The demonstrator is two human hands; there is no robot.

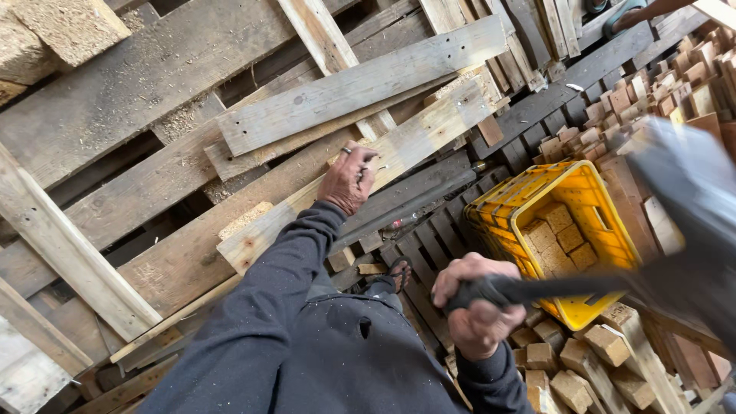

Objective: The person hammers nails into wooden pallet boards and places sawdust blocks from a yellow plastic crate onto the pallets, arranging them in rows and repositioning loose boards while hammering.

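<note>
On the heap of old pallet boards, the left hand (349, 180) presses a pale plank (360, 165), its fingers (366, 170) pinching a small metal bit, maybe a nail. The right hand (477, 307) is clenched around a dark hammer handle (552, 289); the head is blurred. Beside it, a yellow crate (506, 207) holds a few wood blocks (562, 234), with many more piled around.

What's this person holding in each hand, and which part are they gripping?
The right hand grips a hammer by the end of its dark handle; its head is motion-blurred. The left hand presses on a pale plank, pinching a small metal piece, probably a nail.
</note>
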